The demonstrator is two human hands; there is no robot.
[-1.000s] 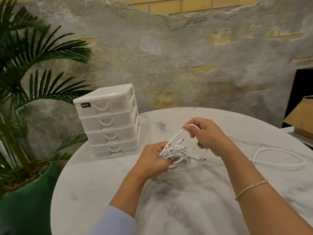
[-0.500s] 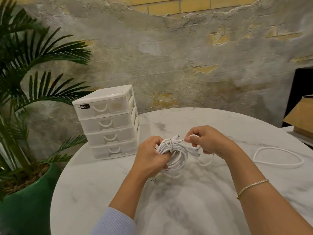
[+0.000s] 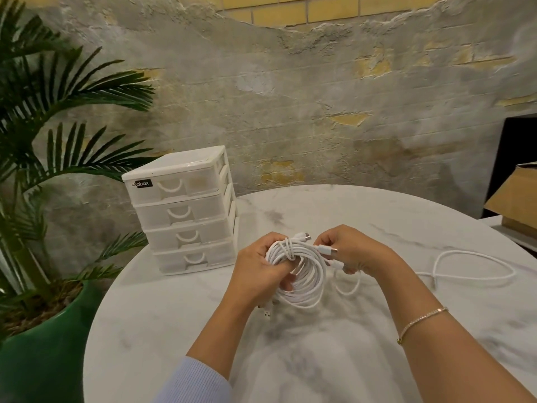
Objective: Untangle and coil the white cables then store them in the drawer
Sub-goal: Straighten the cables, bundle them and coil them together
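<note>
Coiled white cable [image 3: 302, 274] held above the marble table [image 3: 377, 228] between both hands.

The coil hangs in several loops, with a few turns wrapped across its upper left; connector ends stick out at the top and on the right. The left hand [image 3: 258, 269] grips the coil's left side, fingers curled through the loops. The right hand [image 3: 348, 251] pinches a connector end at the coil's upper right, a thin bracelet [image 3: 421, 318] on its wrist. A second white cable [image 3: 476, 266] lies loose on the table to the right, well apart. The white four-drawer unit [image 3: 186, 210] stands near on the left, all drawers closed. A palm in a green pot [image 3: 43, 353] stands beside the table.
</note>
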